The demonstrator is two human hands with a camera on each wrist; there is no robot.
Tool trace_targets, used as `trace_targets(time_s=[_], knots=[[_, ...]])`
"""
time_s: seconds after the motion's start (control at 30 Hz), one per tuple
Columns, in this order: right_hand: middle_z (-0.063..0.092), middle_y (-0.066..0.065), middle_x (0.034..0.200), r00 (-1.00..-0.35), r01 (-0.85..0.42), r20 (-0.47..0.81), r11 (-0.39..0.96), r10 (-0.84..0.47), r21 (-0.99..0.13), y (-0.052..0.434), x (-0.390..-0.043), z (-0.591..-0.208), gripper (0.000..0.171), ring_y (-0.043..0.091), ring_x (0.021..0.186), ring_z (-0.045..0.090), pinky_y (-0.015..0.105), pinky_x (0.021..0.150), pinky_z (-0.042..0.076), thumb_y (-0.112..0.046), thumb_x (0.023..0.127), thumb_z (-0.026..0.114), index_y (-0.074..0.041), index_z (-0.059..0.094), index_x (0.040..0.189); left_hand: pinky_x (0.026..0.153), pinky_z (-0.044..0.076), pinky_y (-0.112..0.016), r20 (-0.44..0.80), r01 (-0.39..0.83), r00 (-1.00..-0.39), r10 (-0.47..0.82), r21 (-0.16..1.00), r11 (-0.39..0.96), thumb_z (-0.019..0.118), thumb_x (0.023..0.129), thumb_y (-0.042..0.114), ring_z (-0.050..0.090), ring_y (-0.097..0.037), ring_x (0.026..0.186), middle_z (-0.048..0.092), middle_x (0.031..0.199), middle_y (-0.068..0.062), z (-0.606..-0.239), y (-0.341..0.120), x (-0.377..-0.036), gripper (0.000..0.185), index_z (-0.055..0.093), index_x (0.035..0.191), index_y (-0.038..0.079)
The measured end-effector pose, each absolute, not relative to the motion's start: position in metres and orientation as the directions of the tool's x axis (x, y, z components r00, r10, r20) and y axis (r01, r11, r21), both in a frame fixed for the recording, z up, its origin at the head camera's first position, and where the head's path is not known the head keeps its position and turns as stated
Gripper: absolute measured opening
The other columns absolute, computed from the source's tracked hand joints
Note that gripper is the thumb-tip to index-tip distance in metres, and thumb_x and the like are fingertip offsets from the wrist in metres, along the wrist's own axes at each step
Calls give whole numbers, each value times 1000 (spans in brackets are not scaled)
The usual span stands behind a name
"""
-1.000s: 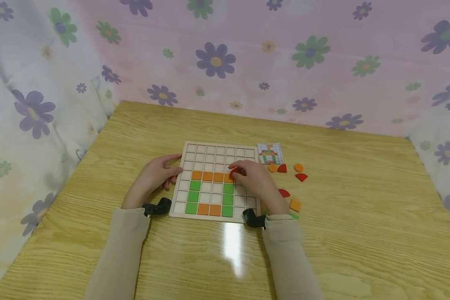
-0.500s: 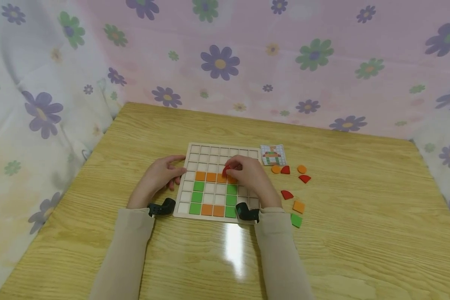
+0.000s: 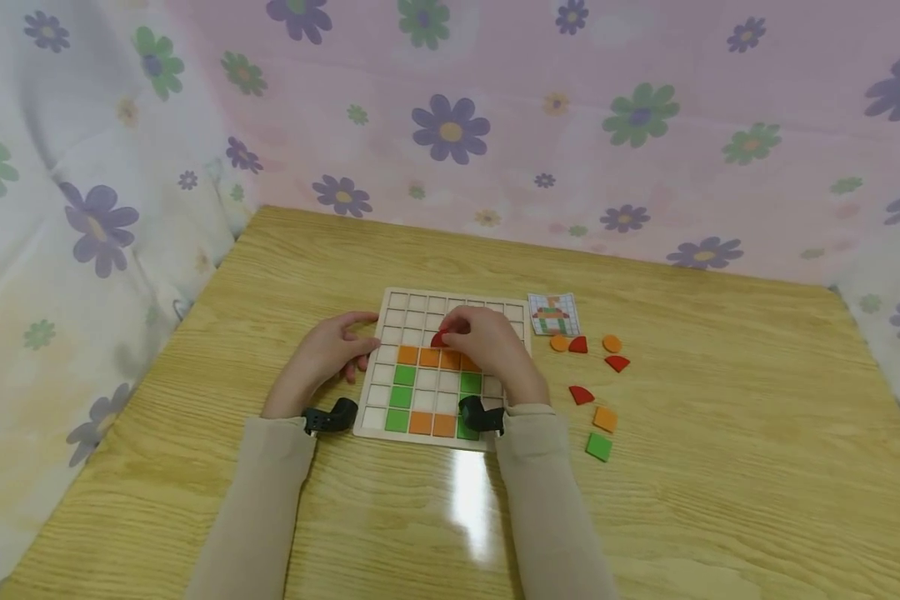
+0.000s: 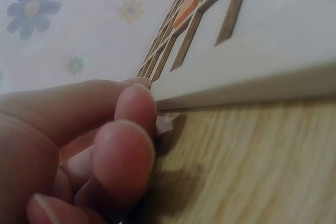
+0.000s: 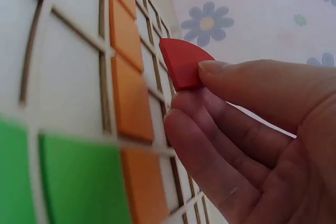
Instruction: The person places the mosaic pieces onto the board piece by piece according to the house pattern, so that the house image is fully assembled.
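A wooden grid board (image 3: 426,379) lies on the table, with orange squares (image 3: 408,355) in a row and green squares (image 3: 403,375) in two columns below it. Between thumb and fingers, my right hand (image 3: 489,340) pinches a red quarter-circle tile (image 5: 184,64). In the head view that tile overlaps the cells just above the orange row; the right wrist view shows it held up off the board, its point outward. My left hand (image 3: 328,354) is at the board's left side. Its fingertips (image 4: 135,100) meet the board's edge, with the lower fingers bent near the tabletop.
A small pattern card (image 3: 555,315) lies off the board's upper right corner. Scattered right of the board are orange discs (image 3: 612,343), red quarter-circles (image 3: 581,395), an orange square (image 3: 605,419) and a green square (image 3: 599,447). Flowered cloth (image 3: 450,131) hangs behind the table.
My right hand has carried the red quarter-circle leftward over the board, from the orange row's right end to just above its middle. The left hand keeps its place at the edge.
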State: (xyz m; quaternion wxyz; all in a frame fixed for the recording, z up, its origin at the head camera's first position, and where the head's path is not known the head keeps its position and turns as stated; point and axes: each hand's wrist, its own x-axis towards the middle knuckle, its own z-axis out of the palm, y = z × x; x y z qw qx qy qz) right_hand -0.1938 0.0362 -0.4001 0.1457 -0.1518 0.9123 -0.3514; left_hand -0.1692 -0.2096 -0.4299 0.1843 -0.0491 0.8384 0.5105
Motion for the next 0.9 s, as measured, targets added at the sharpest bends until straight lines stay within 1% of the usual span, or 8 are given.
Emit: trace_targets(time_s=[0.13,0.37,0.47,0.67,0.9], knots=[[64,-4,92,-904,-191,-154,700,-399,-688,26,-195,-400,7,15,85,55,31,79,46,-21,89,60,-19,65,94,45,46,-30,-364,-272,-925,113,837,474,62,89,30,53,-18,46,62,68,-11,-433,-209,-169,48,45,134,26],[64,-5,95,-874,-257,-125,666,-469,-701,2,-191,-398,13,12,89,57,32,82,47,-22,89,60,-18,64,101,46,45,-29,-340,-241,-933,117,833,499,61,89,30,53,-18,46,61,67,-9,-433,-212,-170,49,45,134,25],[65,-5,96,-865,-283,-119,669,-488,-687,-7,-189,-400,15,12,90,57,31,82,46,-22,89,60,-18,65,103,46,45,-29,-339,-240,-934,111,828,507,61,89,30,53,-19,46,61,67,-9,-432,-214,-170,48,46,133,24],[65,-6,92,-869,-322,-90,695,-486,-643,-18,-186,-406,12,10,85,57,28,78,46,-20,89,61,-19,65,100,46,45,-29,-338,-234,-934,119,826,512,61,89,31,53,-19,46,61,66,-8,-432,-214,-170,47,45,134,24],[65,-6,92,-877,-319,-68,683,-476,-658,-26,-181,-411,12,9,82,57,26,74,47,-19,89,60,-18,64,101,45,43,-28,-336,-229,-933,125,826,514,60,90,32,53,-19,46,61,67,-9,-431,-214,-171,47,46,134,26]])
